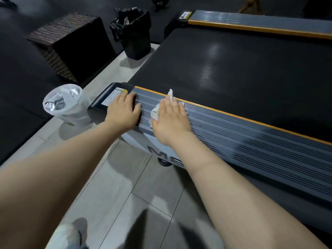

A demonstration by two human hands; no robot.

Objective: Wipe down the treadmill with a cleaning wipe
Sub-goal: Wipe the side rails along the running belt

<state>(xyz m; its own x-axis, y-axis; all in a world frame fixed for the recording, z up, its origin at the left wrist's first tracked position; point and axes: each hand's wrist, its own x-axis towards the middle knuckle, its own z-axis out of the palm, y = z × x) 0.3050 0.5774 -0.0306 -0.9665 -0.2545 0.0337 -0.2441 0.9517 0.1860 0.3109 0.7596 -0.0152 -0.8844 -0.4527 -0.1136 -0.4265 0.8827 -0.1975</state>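
The treadmill's near side rail [242, 135], grey with black ribs and an orange edge, runs from the centre to the right, beside the black belt [233, 65]. My right hand [170, 119] lies flat on the rail with straight fingers, pressing a crumpled white wipe [156, 112] that sticks out at the fingertips and on the left of the palm. My left hand [123, 110] rests flat on the rail's rear end, next to the black end cap with a warning label [112, 97].
A white bin with a clear liner [66, 105] stands on the tiled floor left of the end cap. A black bin with a black bag [133, 31] and a wicker box [71, 42] stand farther back. The far rail [260, 22] lies beyond the belt.
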